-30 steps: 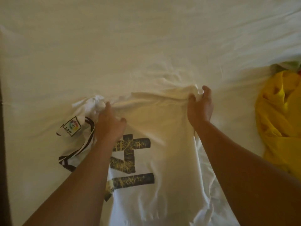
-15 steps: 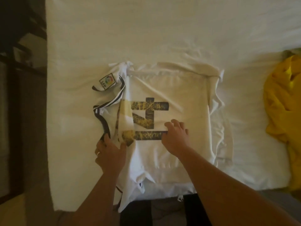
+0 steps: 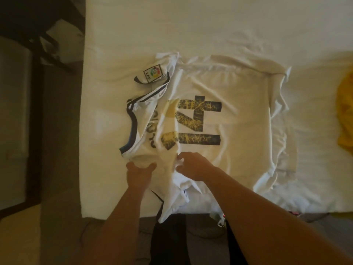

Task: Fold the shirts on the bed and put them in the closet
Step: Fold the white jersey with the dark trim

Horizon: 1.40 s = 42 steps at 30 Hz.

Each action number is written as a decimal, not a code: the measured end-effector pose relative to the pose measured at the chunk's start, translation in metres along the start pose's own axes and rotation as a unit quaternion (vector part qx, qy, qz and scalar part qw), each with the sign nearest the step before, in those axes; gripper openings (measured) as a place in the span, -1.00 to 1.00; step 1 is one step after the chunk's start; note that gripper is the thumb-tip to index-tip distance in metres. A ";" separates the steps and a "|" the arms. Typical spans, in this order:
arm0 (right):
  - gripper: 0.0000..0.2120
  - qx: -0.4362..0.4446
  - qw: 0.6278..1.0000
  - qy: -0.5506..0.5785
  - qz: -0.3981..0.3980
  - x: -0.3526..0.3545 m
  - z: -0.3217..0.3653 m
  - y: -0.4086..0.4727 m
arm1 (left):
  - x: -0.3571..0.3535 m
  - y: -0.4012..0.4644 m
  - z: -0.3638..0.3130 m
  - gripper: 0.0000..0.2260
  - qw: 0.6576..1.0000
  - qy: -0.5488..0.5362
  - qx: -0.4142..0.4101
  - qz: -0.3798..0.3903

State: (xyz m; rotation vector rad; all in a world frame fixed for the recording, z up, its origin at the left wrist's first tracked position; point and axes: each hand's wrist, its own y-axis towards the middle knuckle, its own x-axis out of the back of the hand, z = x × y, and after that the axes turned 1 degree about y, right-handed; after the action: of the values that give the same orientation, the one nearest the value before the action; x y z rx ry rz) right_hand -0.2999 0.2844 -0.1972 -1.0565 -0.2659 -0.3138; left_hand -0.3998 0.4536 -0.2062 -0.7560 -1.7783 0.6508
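A white football shirt with a dark cracked number 14 lies half folded on the white bed. Its sleeve with a league badge sticks out at the far left, and its collar end hangs over the bed's near edge. My left hand grips the shirt's near left part, with cloth between thumb and fingers. My right hand is close beside it, fingers curled and pinching a fold of the same shirt below the number. A crumpled yellow shirt lies at the bed's right edge.
Dark wooden furniture stands left of the bed, with floor below it. The bed's near edge runs just under my forearms. My dark trouser legs are below that edge.
Both hands have come back from the shirt's far edge to its near side. In the last half second my right hand slid left and pinched a fold next to my left hand.
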 end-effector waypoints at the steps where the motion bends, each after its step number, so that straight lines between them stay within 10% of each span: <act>1: -0.49 0.001 1.000 -0.003 0.010 -0.005 0.003 0.001 | 0.001 0.000 0.002 -0.14 0.998 -0.046 0.022 0.031; 5: -0.49 -0.004 0.999 -0.018 0.028 -0.019 0.010 0.008 | 0.008 -0.005 0.003 -0.79 0.992 -0.103 0.025 0.075; 11: -0.43 -0.015 0.999 -0.032 -0.022 -0.030 0.023 0.015 | 0.035 0.001 0.015 -0.76 0.946 -0.311 0.071 0.064; 18: -0.35 -0.006 0.993 -0.114 -0.014 -0.036 0.034 0.020 | 0.064 0.011 0.029 -0.33 0.962 -0.064 0.075 0.255; 22: -0.57 0.017 0.980 -0.197 -0.019 -0.035 0.043 0.026 | 0.066 0.027 0.031 -0.84 0.992 -0.095 0.038 0.076; 24: -0.60 0.023 0.980 -0.195 -0.023 -0.032 0.046 0.029 | 0.066 0.031 0.034 -0.78 0.977 -0.205 0.061 0.015; 27: -0.51 0.022 0.980 -0.197 -0.005 -0.031 0.046 0.033 | 0.064 0.031 0.045 -0.53 0.931 -0.307 0.125 0.154; 30: -0.37 0.029 0.978 -0.207 0.002 -0.031 0.047 0.033 | 0.073 0.025 0.049 -0.22 0.946 -0.154 0.118 0.260; 34: -0.35 0.022 0.979 -0.203 0.011 -0.039 0.044 0.032 | 0.076 0.024 0.056 -0.50 0.950 -0.176 0.106 0.236; 38: -0.54 -0.030 0.992 -0.117 -0.040 -0.053 0.040 0.018 | 0.073 0.019 0.060 -0.39 0.904 -0.356 0.134 0.194; 42: -0.30 -0.131 0.982 0.131 -0.026 -0.079 0.042 0.000 | 0.072 -0.004 0.059 -0.35 0.922 -0.266 0.091 0.265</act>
State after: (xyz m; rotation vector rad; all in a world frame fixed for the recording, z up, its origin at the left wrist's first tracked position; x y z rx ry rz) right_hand -0.3752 0.3314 -0.2059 -1.2542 -0.0151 -0.5410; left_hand -0.4748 0.5012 -0.1777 -1.0053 -1.9588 1.4796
